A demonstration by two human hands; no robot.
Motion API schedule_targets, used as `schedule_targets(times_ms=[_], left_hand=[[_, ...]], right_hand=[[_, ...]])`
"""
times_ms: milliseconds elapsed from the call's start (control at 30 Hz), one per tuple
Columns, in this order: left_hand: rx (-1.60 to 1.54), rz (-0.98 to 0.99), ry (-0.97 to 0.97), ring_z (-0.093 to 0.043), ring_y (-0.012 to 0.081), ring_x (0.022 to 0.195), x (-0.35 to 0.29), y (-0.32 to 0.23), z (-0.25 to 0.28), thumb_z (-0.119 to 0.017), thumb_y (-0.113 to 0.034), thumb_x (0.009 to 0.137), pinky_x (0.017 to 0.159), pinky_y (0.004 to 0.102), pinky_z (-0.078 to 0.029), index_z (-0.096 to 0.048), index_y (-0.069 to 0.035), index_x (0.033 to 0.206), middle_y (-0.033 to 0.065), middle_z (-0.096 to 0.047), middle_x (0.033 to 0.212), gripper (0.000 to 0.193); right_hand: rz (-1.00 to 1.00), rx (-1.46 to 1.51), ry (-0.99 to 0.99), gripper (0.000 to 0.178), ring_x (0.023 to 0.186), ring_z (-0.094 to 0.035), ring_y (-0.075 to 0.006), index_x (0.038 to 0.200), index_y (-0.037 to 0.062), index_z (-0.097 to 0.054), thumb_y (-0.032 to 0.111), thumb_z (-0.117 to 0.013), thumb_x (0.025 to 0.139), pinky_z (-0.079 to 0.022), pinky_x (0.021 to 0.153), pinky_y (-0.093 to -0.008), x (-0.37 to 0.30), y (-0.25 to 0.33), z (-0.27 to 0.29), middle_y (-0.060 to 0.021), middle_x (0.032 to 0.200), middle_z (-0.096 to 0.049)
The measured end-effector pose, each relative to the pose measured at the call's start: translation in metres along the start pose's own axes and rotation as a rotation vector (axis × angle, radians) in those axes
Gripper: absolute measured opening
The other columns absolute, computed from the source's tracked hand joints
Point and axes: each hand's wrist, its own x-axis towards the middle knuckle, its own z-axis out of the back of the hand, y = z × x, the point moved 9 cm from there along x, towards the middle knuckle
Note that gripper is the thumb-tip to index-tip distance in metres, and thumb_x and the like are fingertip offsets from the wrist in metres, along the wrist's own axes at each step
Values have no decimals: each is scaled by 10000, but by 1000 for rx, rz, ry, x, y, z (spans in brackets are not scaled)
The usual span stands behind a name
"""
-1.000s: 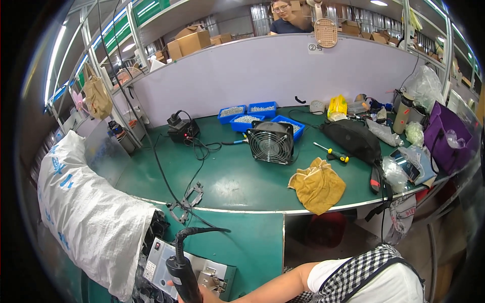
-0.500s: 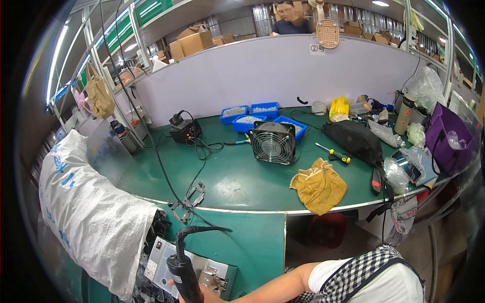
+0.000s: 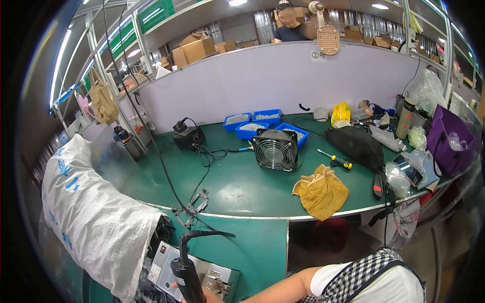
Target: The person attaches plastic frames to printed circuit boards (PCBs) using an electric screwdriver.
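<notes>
My right hand [image 3: 209, 297] is wrapped round the black body of an electric screwdriver [image 3: 185, 275] at the lower edge. The tool's thick cord [image 3: 207, 233] bends over at its top. Behind the screwdriver stands a grey box-shaped machine [image 3: 160, 272], which has a red switch and a metal mechanism [image 3: 214, 283] on its top; it resembles a screw feeder. The screwdriver's lower end lies outside the picture. My left hand is not in view.
A white woven sack [image 3: 96, 217] with black parts at its mouth lies left. On the green bench [image 3: 252, 197] are a bracket-like part [image 3: 192, 207], a fan [image 3: 275, 151], blue screw bins [image 3: 267, 117], yellow gloves [image 3: 322, 192] and a screwdriver [image 3: 339, 160]. A person [image 3: 290, 28] is beyond the partition.
The view has shifted slightly, so the bench things sit a little lower and to the right. My right hand keeps its hold on the electric screwdriver. The person beyond the partition has tilted their head.
</notes>
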Motion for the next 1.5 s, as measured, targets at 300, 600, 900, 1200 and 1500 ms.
schedule_targets(times_ms=[300, 600, 900, 1200, 1500], left_hand=[[-46, -1, -70, -420, 161, 659, -15, -15, -9, -427, -241, 926, 632, 295, -363, -444, -37, 796, 45, -469, 754, 242], [112, 60, 10, -394, 91, 613, -18, -20, -22, -483, -476, 861, 583, 252, -377, -448, -109, 827, -37, -419, 712, 370], [113, 21, 57, -395, 89, 616, -18, -24, -31, -479, -480, 861, 571, 237, -371, -448, -116, 836, -41, -414, 706, 366], [136, 83, 56, -399, 94, 635, -16, -14, -20, -467, -486, 864, 585, 237, -366, -443, -114, 857, -37, -420, 725, 373], [154, 22, 168, -389, 111, 678, -16, -20, -30, -453, -488, 871, 631, 266, -359, -432, -100, 870, -21, -412, 747, 389]], right_hand=[[23, -10, -3, 502, 460, -527, -142, 1178, 18, -347, 95, -617, 762, -441, 432, -280, 1, 7, -6, -68, 610, -534], [49, -14, -3, 502, 457, -531, -141, 1184, 20, -349, 105, -615, 767, -440, 432, -284, 0, 9, -5, -65, 605, -544], [90, -42, -44, 442, 461, -535, -141, 1136, 16, -387, 89, -608, 761, -441, 435, -282, 2, 12, -2, -66, 603, -545], [82, -56, -15, 398, 468, -535, -148, 1093, 17, -404, 75, -611, 757, -442, 441, -286, 1, 9, -1, -69, 617, -543], [73, -21, -41, 362, 480, -539, -149, 1049, 24, -409, 73, -616, 756, -446, 449, -290, 0, 6, 2, -70, 637, -547]])
